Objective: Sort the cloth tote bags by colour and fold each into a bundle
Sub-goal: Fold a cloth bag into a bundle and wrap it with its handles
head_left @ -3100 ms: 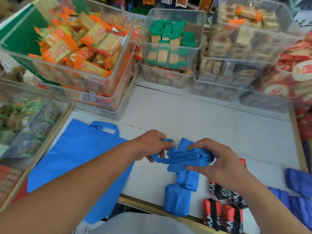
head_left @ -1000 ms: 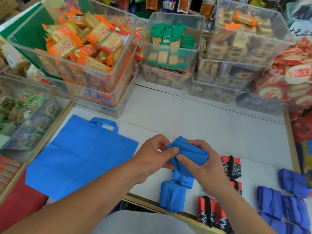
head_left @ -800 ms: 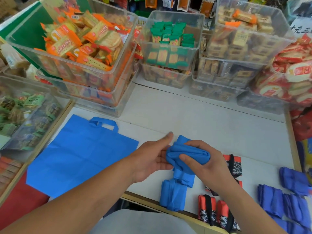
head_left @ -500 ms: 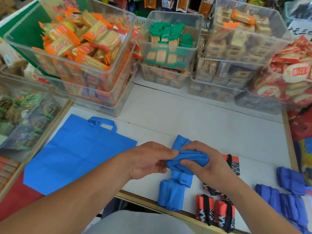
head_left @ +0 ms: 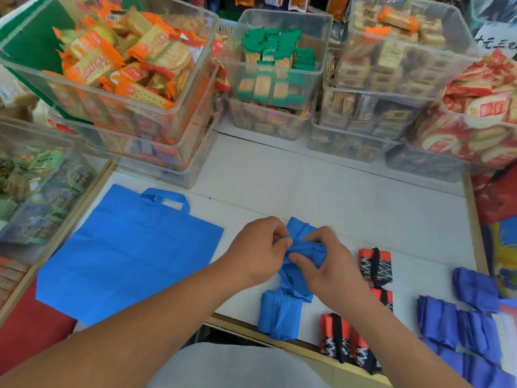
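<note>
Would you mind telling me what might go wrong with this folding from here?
The half-rolled light blue cloth bundle is pinched between the left grip and right grip; a slip may let it unroll. The finished light blue cloth bundle lies at the front edge of the white table, so a forearm could nudge it off.
</note>
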